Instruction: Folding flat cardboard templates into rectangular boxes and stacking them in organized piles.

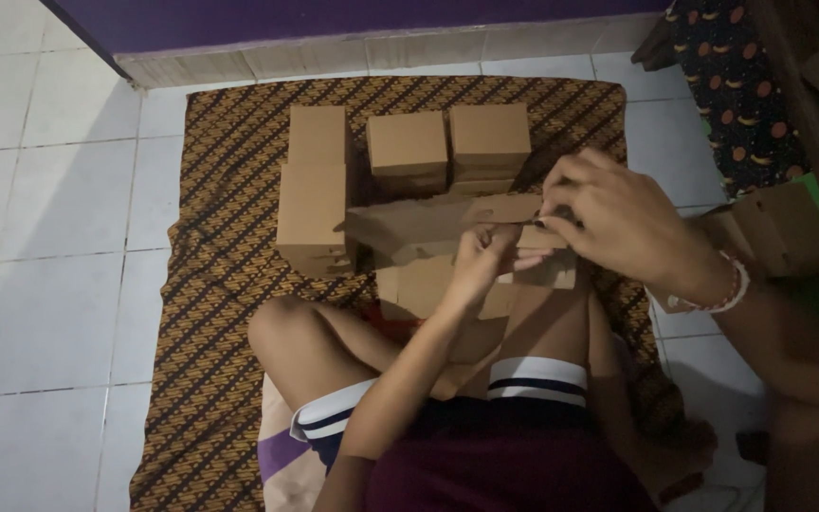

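Note:
I sit cross-legged on a patterned brown mat [220,313]. Both hands work a flat brown cardboard box blank [419,228] held above my lap. My left hand [481,261] grips the blank near its middle from below. My right hand [618,213], with a beaded bracelet at the wrist, pinches a flap at the blank's right end. Behind the blank, folded brown boxes stand on the mat: a tall stack [313,190] at the left, a box [407,147] in the middle, and another box [490,137] at the right.
White floor tiles [40,237] surround the mat. A purple wall base [334,24] runs along the top. At the right are a dark patterned cloth [737,85] and more flat cardboard pieces [779,228] beside wooden furniture.

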